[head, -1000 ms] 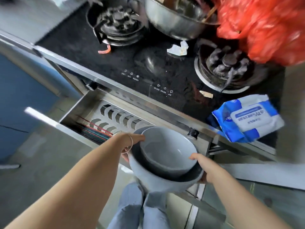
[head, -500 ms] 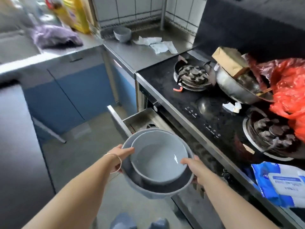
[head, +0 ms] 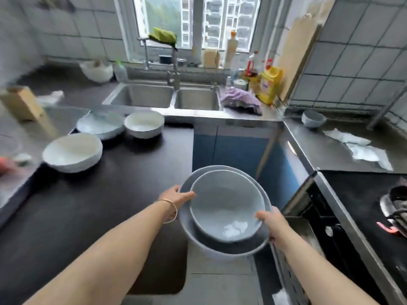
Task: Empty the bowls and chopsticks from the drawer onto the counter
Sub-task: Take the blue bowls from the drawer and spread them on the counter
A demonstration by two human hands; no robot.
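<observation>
I hold two stacked grey bowls (head: 224, 205), a smaller one nested in a larger one, in the air over the floor between the counters. My left hand (head: 176, 198) grips the left rim and my right hand (head: 269, 221) grips the right rim. On the dark counter (head: 110, 194) to the left stand three pale bowls: one (head: 72, 151) nearest, one (head: 100, 124) behind it and one (head: 144, 124) to the right. The drawer is out of view, and no chopsticks show.
A double steel sink (head: 163, 96) sits under the window. A purple cloth (head: 241, 101) and bottles stand at its right. Another grey bowl (head: 312, 118) and paper towels (head: 361, 148) lie on the steel counter at right. The black hob (head: 363, 194) is far right. A wooden block (head: 22, 104) stands at left.
The view swung left from the drawer and hob toward the sink and dark counter. Both hands carried the stacked bowls along, up and away from the drawer.
</observation>
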